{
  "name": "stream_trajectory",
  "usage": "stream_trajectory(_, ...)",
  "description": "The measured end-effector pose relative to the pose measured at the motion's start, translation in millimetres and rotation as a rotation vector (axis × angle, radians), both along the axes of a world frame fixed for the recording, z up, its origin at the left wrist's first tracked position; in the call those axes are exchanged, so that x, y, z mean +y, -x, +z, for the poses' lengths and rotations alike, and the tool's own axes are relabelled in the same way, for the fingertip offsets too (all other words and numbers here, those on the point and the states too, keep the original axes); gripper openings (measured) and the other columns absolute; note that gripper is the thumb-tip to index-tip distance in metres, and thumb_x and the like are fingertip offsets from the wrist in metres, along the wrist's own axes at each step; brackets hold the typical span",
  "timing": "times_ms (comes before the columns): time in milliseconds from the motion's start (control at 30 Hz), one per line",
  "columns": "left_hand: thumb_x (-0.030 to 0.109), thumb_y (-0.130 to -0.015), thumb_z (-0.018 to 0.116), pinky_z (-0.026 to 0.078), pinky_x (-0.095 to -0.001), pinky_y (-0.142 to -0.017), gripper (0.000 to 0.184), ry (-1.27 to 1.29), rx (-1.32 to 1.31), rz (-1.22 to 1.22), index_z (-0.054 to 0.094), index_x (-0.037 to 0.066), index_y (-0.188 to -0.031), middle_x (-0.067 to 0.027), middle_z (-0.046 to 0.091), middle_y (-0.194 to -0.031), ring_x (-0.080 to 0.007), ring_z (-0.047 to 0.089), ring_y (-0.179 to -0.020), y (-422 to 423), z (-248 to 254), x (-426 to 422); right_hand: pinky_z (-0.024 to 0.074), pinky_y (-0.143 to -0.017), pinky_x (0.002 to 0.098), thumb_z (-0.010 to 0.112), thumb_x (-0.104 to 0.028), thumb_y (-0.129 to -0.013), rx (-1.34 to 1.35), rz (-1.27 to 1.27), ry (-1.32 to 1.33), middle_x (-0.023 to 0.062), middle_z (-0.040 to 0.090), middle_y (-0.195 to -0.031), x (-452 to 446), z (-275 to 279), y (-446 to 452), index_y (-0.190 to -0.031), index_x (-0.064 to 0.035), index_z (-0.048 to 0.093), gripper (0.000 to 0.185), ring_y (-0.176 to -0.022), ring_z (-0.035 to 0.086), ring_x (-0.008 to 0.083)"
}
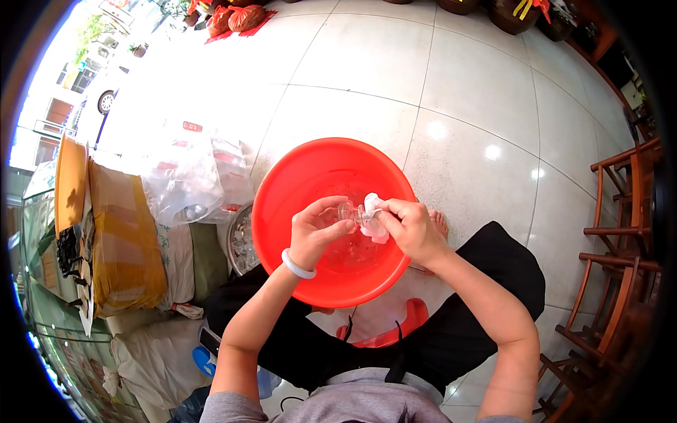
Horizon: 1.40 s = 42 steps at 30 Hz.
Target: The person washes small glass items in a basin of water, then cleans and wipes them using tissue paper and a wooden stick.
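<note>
Over the red plastic basin (282,183), my left hand (310,231) grips a small clear glass vessel (347,212) between thumb and fingers. It lies on its side, its narrower end toward the right; whether it is a jar or a small cup I cannot tell. My right hand (417,231) is closed on a crumpled white cloth (374,224) with a pinkish part, pressed against that end of the glass. Shallow liquid with small dark specks seems to lie in the basin. A white bracelet (298,265) circles my left wrist.
Left of the basin stands a metal bowl (244,247) of clear glass pieces, beside plastic bags (185,180) and a taped cardboard box (127,243). A red plastic stool (405,323) shows between my legs. Wooden chairs (620,264) line the right; dark pots (511,15) stand behind.
</note>
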<state>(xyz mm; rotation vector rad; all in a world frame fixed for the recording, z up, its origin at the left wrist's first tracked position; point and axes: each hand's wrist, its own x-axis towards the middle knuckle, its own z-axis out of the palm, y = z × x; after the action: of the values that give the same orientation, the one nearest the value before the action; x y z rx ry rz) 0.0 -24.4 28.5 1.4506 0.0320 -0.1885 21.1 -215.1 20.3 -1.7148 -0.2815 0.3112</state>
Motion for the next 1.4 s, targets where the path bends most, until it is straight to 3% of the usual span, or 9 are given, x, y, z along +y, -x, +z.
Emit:
stream_trajectory(133, -0.001, -0.077, 0.063, 0.054, -0.0321, -0.075, 0.033, 0.088, 0.109, 0.005, 0.054, -0.005, -0.109, -0.0119, 0.061, -0.098, -0.0185, 0.060, -0.090, -4.2, 3.6, 6.5, 0.0470, -0.054, 0.0244, 0.052, -0.012, -0.087, 0.379, 0.022, -0.411, 0.0055, 0.060, -0.069, 0.2, -4.8, -5.7, -0.092, 0.0047, 0.059, 0.019, -0.059, 0.059, 0.0118)
stream_trajectory(200, -0.001, -0.077, 0.063, 0.054, -0.0325, -0.075, 0.033, 0.162, 0.130, -0.002, 0.055, -0.005, -0.109, -0.0117, 0.061, -0.100, -0.0188, 0.059, -0.091, -5.2, -0.1, 9.9, 0.0304, -0.044, 0.0176, 0.055, -0.013, -0.087, 0.566, -0.014, -0.492, -0.0013, 0.052, -0.064, -1.2, 6.9, -5.8, -0.091, 0.0032, 0.061, 0.018, -0.048, 0.038, 0.0033)
stream_trajectory(300, 0.000, -0.078, 0.063, 0.054, -0.0328, -0.075, 0.032, 0.246, 0.155, -0.005, 0.055, -0.005, -0.108, -0.0112, 0.060, -0.100, -0.0191, 0.059, -0.091, -5.1, -1.1, 9.4, 0.0225, -0.044, 0.0168, 0.056, -0.015, -0.086, 0.584, -0.061, -0.483, -0.0026, 0.049, -0.062, 1.6, 5.2, -5.6, -0.092, 0.0018, 0.061, 0.019, -0.047, 0.033, 0.0014)
stream_trajectory(400, -0.001, -0.078, 0.062, 0.054, -0.0332, -0.075, 0.032, 0.213, 0.134, 0.012, 0.055, -0.004, -0.108, -0.0112, 0.060, -0.099, -0.0190, 0.059, -0.091, -4.9, -5.6, 11.0, 0.0419, -0.052, 0.0193, 0.054, -0.013, -0.087, 0.549, -0.023, -0.434, 0.0017, 0.056, -0.069, -0.4, 10.0, -5.4, -0.093, 0.0045, 0.061, 0.020, -0.060, 0.054, 0.0077)
stream_trajectory(600, -0.002, -0.079, 0.060, 0.055, -0.0328, -0.074, 0.032, 0.145, 0.084, -0.007, 0.054, -0.005, -0.110, -0.0112, 0.060, -0.099, -0.0183, 0.059, -0.092, -4.7, -1.5, 10.2, 0.0325, -0.050, 0.0171, 0.057, -0.014, -0.086, 0.327, -0.085, -0.310, -0.0030, 0.053, -0.067, 2.8, 2.8, -3.3, -0.091, 0.0014, 0.063, 0.018, -0.057, 0.043, 0.0017)
stream_trajectory(833, -0.001, -0.079, 0.061, 0.054, -0.0317, -0.075, 0.031, 0.147, 0.112, 0.008, 0.055, -0.004, -0.109, -0.0101, 0.061, -0.098, -0.0170, 0.059, -0.091, -5.7, -1.2, 13.2, 0.0360, -0.052, 0.0187, 0.057, -0.015, -0.086, 0.407, -0.077, -0.351, -0.0017, 0.056, -0.069, -0.8, 10.4, -4.8, -0.092, 0.0022, 0.063, 0.019, -0.058, 0.045, 0.0030)
stream_trajectory(1000, 0.000, -0.078, 0.062, 0.053, -0.0311, -0.072, 0.030, 0.178, 0.129, 0.026, 0.056, -0.005, -0.108, -0.0099, 0.061, -0.097, -0.0161, 0.060, -0.086, -5.2, -4.8, 14.3, 0.0493, -0.052, 0.0268, 0.053, -0.009, -0.086, 0.178, 0.012, -0.158, 0.0100, 0.065, -0.081, -1.9, 14.6, -3.6, -0.097, 0.0044, 0.061, 0.019, -0.066, 0.063, 0.0134)
stream_trajectory(1200, 0.004, -0.082, 0.059, 0.054, -0.0302, -0.061, 0.026, 0.273, 0.277, 0.057, 0.057, -0.006, -0.105, -0.0114, 0.062, -0.091, -0.0179, 0.062, -0.075, -4.2, -0.6, 11.7, 0.0444, -0.049, 0.0301, 0.060, -0.001, -0.075, -0.593, 0.068, 0.163, 0.0125, 0.059, -0.067, -4.5, 1.5, -11.9, -0.087, 0.0001, 0.063, 0.012, -0.054, 0.057, 0.0222)
stream_trajectory(1400, 0.005, -0.082, 0.058, 0.055, -0.0302, -0.059, 0.024, 0.297, 0.349, 0.047, 0.057, -0.007, -0.103, -0.0134, 0.062, -0.089, -0.0190, 0.063, -0.072, -7.9, -1.1, 12.5, 0.0439, -0.049, 0.0308, 0.059, 0.001, -0.075, -0.670, 0.021, 0.227, 0.0125, 0.058, -0.065, -4.6, 7.2, -10.6, -0.084, -0.0003, 0.064, 0.010, -0.054, 0.057, 0.0243)
